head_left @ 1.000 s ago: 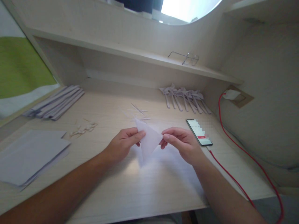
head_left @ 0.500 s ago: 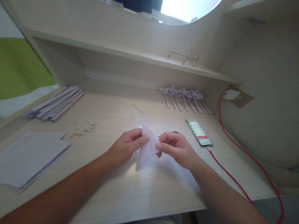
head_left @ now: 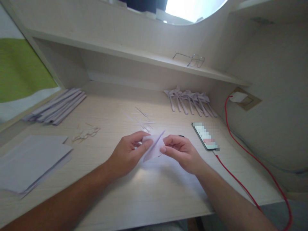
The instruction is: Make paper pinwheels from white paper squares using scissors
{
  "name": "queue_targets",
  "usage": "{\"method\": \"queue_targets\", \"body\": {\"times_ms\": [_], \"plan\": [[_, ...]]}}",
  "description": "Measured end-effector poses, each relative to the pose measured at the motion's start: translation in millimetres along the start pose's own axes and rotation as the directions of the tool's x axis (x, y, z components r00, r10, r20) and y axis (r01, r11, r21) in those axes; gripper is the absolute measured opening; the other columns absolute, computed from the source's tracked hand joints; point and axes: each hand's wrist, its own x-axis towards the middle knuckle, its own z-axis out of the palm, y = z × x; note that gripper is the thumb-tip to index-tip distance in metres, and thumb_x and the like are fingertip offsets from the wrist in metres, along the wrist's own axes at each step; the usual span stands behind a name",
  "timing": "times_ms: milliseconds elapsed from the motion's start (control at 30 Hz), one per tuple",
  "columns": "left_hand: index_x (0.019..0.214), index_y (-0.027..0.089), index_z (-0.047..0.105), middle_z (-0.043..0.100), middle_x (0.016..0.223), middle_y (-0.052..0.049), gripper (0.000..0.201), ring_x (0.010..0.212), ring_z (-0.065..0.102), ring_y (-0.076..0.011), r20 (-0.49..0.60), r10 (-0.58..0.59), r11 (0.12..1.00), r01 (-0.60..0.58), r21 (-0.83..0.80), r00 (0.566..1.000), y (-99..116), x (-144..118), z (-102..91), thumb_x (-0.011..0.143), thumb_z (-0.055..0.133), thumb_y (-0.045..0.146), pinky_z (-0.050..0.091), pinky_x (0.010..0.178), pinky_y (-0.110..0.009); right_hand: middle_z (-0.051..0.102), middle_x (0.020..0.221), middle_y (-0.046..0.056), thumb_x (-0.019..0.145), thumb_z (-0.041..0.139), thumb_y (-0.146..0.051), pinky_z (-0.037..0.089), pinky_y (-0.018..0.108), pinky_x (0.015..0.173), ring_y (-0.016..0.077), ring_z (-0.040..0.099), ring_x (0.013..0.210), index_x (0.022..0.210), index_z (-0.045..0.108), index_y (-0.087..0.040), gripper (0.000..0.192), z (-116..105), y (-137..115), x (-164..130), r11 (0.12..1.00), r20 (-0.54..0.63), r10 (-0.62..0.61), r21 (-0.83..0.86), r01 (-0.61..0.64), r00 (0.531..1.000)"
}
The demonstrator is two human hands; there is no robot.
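A small piece of white paper (head_left: 155, 149), creased down its middle, is held just above the desk. My left hand (head_left: 131, 152) pinches its left side between thumb and fingers. On the right side, the thumb and forefinger of my right hand (head_left: 181, 152) grip the paper's edge. Beyond the hands lie several thin white paper strips (head_left: 144, 122). Part of a dark loop (head_left: 181, 136), perhaps a scissors handle, shows behind my right hand; the rest is hidden.
Paper pinwheels (head_left: 190, 99) lie in a row at the back right. A phone (head_left: 205, 136) with a red cable (head_left: 237, 181) rests at right. Rolled paper sticks (head_left: 57, 107), small off-white pieces (head_left: 86, 132) and a paper stack (head_left: 33, 160) occupy the left. Glasses (head_left: 196, 61) sit on the shelf.
The paper has turned between my hands, from nearly upright to a more tilted position with its crease showing. Both hands stay in nearly the same place.
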Motion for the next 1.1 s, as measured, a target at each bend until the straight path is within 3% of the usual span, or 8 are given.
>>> {"method": "queue_targets", "body": {"times_ms": [100,200,300,467,700,900,1100], "plan": [[0.091,0.019,0.071,0.066,0.079,0.0,0.021,0.069,0.059,-0.0141,-0.242,-0.001,1.0,-0.005,-0.024,0.97,-1,4,-3.2,0.091,0.067,0.039,0.046,0.06,-0.023,0.064,0.067,-0.002,0.082,0.077,-0.033,0.051,0.025,0.062,0.0122,0.061,0.062,0.07,0.065,-0.017,0.023,-9,2,2,1.0,-0.121,0.02,0.016,-0.018,0.993],[0.087,0.018,0.071,0.068,0.078,0.0,0.018,0.068,0.061,-0.0135,-0.329,-0.007,0.996,-0.024,-0.089,0.944,2,8,-5.5,0.087,0.071,0.036,0.051,0.063,-0.023,0.062,0.063,-0.003,0.08,0.077,-0.031,0.056,0.027,0.062,0.0135,0.066,0.061,0.067,0.063,-0.017,0.023,-16,7,5,0.998,-0.227,0.055,0.043,-0.047,0.972],[0.086,0.017,0.073,0.07,0.078,0.0,0.016,0.068,0.063,-0.0132,-0.292,-0.04,0.983,-0.015,-0.185,0.956,3,10,-5.4,0.083,0.075,0.033,0.054,0.062,-0.022,0.064,0.064,-0.003,0.08,0.077,-0.031,0.057,0.026,0.058,0.0147,0.07,0.059,0.072,0.063,-0.018,0.021,-16,9,7,0.992,-0.244,0.103,0.09,-0.083,0.964],[0.09,0.018,0.073,0.069,0.073,0.002,0.02,0.061,0.063,-0.0133,-0.238,-0.118,0.931,0.024,-0.363,0.964,0,12,-6.1,0.074,0.081,0.025,0.059,0.06,-0.026,0.074,0.078,0.001,0.078,0.081,-0.031,0.061,0.03,0.056,0.0157,0.07,0.058,0.092,0.067,-0.018,0.024,-14,13,7,0.977,-0.154,0.128,0.192,-0.097,0.98],[0.081,0.018,0.074,0.068,0.079,0.001,0.011,0.064,0.064,-0.0138,-0.19,-0.145,0.88,0.039,-0.474,0.971,-2,12,-7.5,0.071,0.079,0.017,0.06,0.056,-0.027,0.073,0.078,-0.002,0.077,0.078,-0.023,0.061,0.029,0.058,0.0148,0.071,0.057,0.092,0.067,-0.019,0.019,-21,16,9,0.927,-0.109,0.165,0.356,-0.116,0.98],[0.083,0.017,0.075,0.07,0.077,0.0,0.012,0.064,0.064,-0.0139,-0.22,-0.145,0.889,0.029,-0.458,0.965,-4,13,-8.1,0.072,0.078,0.019,0.06,0.055,-0.026,0.07,0.07,0.0,0.08,0.07,-0.026,0.058,0.028,0.053,0.0161,0.069,0.053,0.094,0.068,-0.017,0.017,-24,15,11,0.935,-0.18,0.193,0.331,-0.125,0.965],[0.086,0.016,0.074,0.07,0.075,0.0,0.014,0.061,0.064,-0.0132,-0.232,-0.153,0.913,0.048,-0.406,0.96,-5,14,-7.6,0.073,0.076,0.019,0.059,0.056,-0.025,0.059,0.069,-0.004,0.087,0.067,-0.04,0.056,0.027,0.052,0.0143,0.067,0.054,0.093,0.072,-0.018,0.023,-22,14,10,0.983,-0.29,0.118,0.173,-0.069,0.95]]}}
